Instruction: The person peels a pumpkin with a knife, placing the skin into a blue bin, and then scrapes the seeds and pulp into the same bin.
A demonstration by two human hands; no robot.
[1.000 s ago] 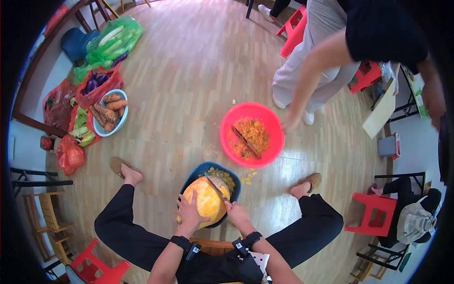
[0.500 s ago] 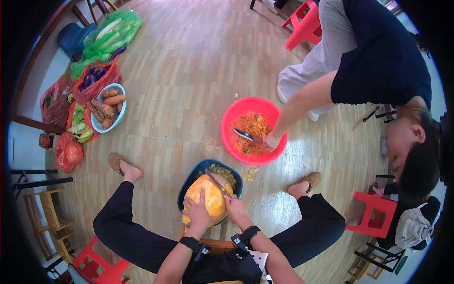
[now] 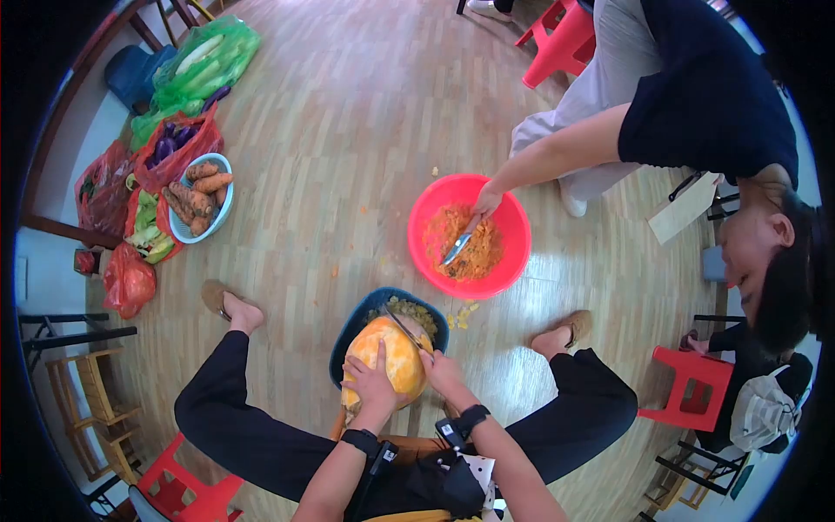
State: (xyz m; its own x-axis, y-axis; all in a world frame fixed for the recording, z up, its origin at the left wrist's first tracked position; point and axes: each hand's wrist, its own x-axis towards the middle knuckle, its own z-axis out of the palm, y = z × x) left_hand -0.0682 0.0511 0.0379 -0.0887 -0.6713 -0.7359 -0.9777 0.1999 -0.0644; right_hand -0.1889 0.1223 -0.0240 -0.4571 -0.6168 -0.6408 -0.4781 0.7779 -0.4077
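Note:
A large, partly peeled orange pumpkin [image 3: 402,358] rests at the blue basin [image 3: 337,348], between my knees. My left hand [image 3: 372,384] lies on the pumpkin's left side with its fingers spread. In my right hand [image 3: 444,372] is the handle of a knife [image 3: 402,325], whose blade lies along the pumpkin's upper right side. Pale peelings [image 3: 421,317] show in the basin behind the pumpkin. Just beyond stands a pink basin [image 3: 515,228] of shredded orange pieces, where a co-worker's hand [image 3: 489,202] holds another knife [image 3: 457,247].
The co-worker [image 3: 713,96] leans in from the right. A bowl of carrots [image 3: 198,202] and bags of vegetables [image 3: 205,65] are on the floor at the left. Red stools [image 3: 691,387] stand at the right, top and lower left. Scraps [image 3: 461,317] lie by the pink basin.
My knife blade has shifted slightly up and right along the pumpkin. The co-worker's hand has moved to the pink basin's upper rim, its knife now pointing down and left.

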